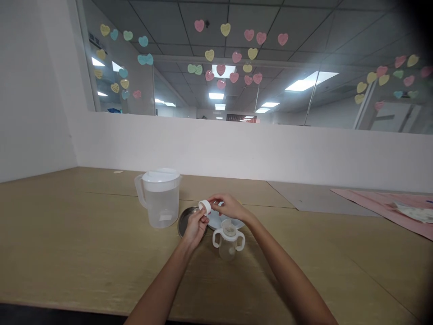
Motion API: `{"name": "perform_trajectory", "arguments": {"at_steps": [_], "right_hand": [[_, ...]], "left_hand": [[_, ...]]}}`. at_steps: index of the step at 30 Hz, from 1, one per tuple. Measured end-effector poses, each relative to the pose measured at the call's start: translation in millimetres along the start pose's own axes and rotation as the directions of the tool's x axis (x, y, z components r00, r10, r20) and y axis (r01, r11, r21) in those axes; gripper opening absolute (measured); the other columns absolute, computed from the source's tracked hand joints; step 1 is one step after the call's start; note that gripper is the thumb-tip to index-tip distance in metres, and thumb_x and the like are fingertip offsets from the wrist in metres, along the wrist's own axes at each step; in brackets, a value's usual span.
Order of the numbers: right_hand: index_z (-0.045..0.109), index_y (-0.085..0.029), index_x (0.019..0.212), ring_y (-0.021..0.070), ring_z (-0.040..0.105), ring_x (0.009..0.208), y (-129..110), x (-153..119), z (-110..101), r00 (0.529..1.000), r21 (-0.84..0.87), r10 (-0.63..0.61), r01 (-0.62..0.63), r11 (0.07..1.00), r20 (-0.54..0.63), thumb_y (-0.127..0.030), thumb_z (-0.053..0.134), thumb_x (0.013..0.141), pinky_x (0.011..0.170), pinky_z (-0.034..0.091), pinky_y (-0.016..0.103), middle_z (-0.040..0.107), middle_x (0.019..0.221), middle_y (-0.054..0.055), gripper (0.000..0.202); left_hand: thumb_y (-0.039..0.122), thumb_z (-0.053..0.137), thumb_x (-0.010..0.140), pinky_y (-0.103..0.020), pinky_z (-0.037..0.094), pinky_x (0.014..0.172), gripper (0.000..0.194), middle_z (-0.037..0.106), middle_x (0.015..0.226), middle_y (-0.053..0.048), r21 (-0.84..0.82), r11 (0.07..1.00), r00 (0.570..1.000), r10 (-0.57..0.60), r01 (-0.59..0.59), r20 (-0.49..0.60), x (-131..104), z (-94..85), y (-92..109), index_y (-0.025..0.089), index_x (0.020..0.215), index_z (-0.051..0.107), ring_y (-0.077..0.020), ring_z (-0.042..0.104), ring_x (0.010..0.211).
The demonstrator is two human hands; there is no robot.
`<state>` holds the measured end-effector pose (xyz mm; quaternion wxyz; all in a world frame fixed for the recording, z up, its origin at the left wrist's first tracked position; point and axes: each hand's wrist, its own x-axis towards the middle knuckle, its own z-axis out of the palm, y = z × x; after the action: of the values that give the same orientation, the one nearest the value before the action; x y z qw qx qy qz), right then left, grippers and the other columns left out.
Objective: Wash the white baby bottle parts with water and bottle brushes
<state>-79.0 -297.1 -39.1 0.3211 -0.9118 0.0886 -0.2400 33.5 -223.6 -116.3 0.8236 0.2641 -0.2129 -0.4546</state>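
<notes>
A white ring-shaped bottle cap (204, 206) is pinched in the fingers of my left hand (195, 227), raised above the table. My right hand (230, 206) reaches in from the other side, its fingers curled with the tips at the cap's edge; whether they hold something small there is hidden. Just below my hands stands a clear baby bottle (228, 250) with two white side handles, upright, its top uncapped. A round metal dish (183, 222) sits partly behind my left hand. Beneath my right hand lies a pale plate or bowl (214, 222), partly covered.
A translucent lidded pitcher (162, 205) with liquid stands left of the dish. At the right lie a grey mat (304, 201) and a pink cloth (368, 205) with a patterned piece on it. A white wall and a window with heart-shaped notes rise behind the wooden table (84, 253).
</notes>
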Motion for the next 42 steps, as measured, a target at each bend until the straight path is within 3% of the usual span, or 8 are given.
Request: {"name": "perform_trajectory", "arguments": {"at_steps": [8, 12, 20, 28, 31, 34, 38, 42], "right_hand": [[0.051, -0.015, 0.081, 0.0084, 0.044, 0.058, -3.2, -1.4, 0.8, 0.991, -0.204, -0.013, -0.015, 0.979, -0.135, -0.021, 0.045, 0.076, 0.053, 0.034, 0.020, 0.050, 0.065, -0.002, 0.010], [0.048, -0.017, 0.084, 0.0075, 0.041, 0.054, -8.6, -4.4, 1.6, 0.993, -0.228, -0.023, -0.004, 0.974, -0.114, -0.018, 0.042, 0.077, 0.051, 0.030, 0.019, 0.046, 0.061, -0.004, 0.011], [0.041, -0.020, 0.098, 0.0061, 0.041, 0.042, -21.2, -7.0, -1.6, 0.997, 0.333, 0.009, -0.036, 0.942, 0.082, -0.031, 0.043, 0.081, 0.043, 0.034, 0.016, 0.044, 0.051, -0.008, 0.020], [0.038, -0.022, 0.097, 0.0035, 0.020, 0.031, -15.5, -5.1, 6.7, 0.999, 0.590, 0.009, -0.027, 0.807, 0.033, -0.043, 0.052, 0.076, 0.031, 0.022, 0.014, 0.028, 0.041, -0.013, 0.032], [0.042, -0.021, 0.095, 0.0042, 0.026, 0.032, -16.9, -4.2, 3.8, 0.999, 0.443, 0.048, -0.031, 0.896, -0.026, -0.041, 0.048, 0.078, 0.033, 0.024, 0.016, 0.036, 0.043, -0.011, 0.027], [0.047, -0.019, 0.094, 0.0064, 0.043, 0.045, -23.9, -6.4, -3.5, 0.994, 0.091, -0.004, 0.014, 0.996, -0.109, -0.032, 0.049, 0.077, 0.045, 0.035, 0.018, 0.051, 0.057, -0.005, 0.021], [0.054, -0.018, 0.087, 0.0114, 0.051, 0.068, -31.5, -9.6, -8.2, 0.974, -0.314, -0.135, 0.073, 0.946, -0.181, -0.021, 0.052, 0.073, 0.060, 0.039, 0.022, 0.057, 0.076, 0.001, 0.014], [0.055, -0.017, 0.083, 0.0131, 0.050, 0.075, -30.2, -9.1, -4.2, 0.973, -0.413, -0.158, 0.076, 0.908, -0.168, -0.018, 0.050, 0.075, 0.063, 0.039, 0.023, 0.057, 0.083, 0.004, 0.009]], "left_hand": [[0.039, 0.056, 0.073, -0.027, 0.046, 0.068, 0.031, 0.063, 0.078, -0.007, 0.051, 0.998, 0.984, -0.054, 0.046, 0.168, -8.4, 5.6, -3.9, 0.013, 0.090, 0.056, -0.0138, 0.060, 0.069], [0.029, 0.063, 0.069, -0.025, 0.045, 0.070, 0.031, 0.062, 0.088, -0.004, 0.110, 0.993, 0.971, 0.007, -0.034, 0.240, -11.3, 7.1, -4.2, 0.016, 0.096, 0.054, -0.0121, 0.059, 0.072], [0.033, 0.061, 0.071, -0.024, 0.047, 0.068, 0.025, 0.062, 0.079, -0.005, -0.046, 0.990, 0.958, -0.119, 0.136, 0.262, -10.8, 2.4, 3.9, 0.013, 0.086, 0.058, -0.0117, 0.058, 0.070], [0.034, 0.066, 0.065, -0.026, 0.048, 0.066, 0.027, 0.065, 0.080, -0.005, -0.067, 0.969, 0.932, -0.208, 0.238, 0.298, -17.3, -0.7, 7.5, 0.015, 0.082, 0.060, -0.0146, 0.060, 0.070], [0.029, 0.066, 0.065, -0.029, 0.046, 0.080, 0.028, 0.064, 0.091, -0.005, -0.123, 0.976, 0.934, -0.132, 0.182, 0.332, -15.1, 1.8, 7.8, 0.016, 0.089, 0.059, -0.0157, 0.059, 0.084], [0.035, 0.059, 0.070, -0.038, 0.041, 0.091, 0.031, 0.060, 0.104, -0.008, -0.141, 0.982, 0.922, -0.065, 0.128, 0.382, -11.1, 3.2, 8.3, 0.016, 0.094, 0.058, -0.0199, 0.054, 0.100], [0.042, 0.054, 0.073, -0.043, 0.037, 0.094, 0.040, 0.051, 0.118, -0.010, -0.111, 0.991, 0.917, -0.024, 0.074, 0.398, -6.8, 0.6, 6.6, 0.019, 0.105, 0.053, -0.0223, 0.046, 0.112], [0.029, 0.059, 0.072, -0.039, 0.038, 0.094, 0.041, 0.052, 0.118, -0.006, -0.081, 0.996, 0.930, -0.013, 0.047, 0.367, -5.7, -2.0, 2.6, 0.022, 0.111, 0.050, -0.0187, 0.050, 0.106]]}}
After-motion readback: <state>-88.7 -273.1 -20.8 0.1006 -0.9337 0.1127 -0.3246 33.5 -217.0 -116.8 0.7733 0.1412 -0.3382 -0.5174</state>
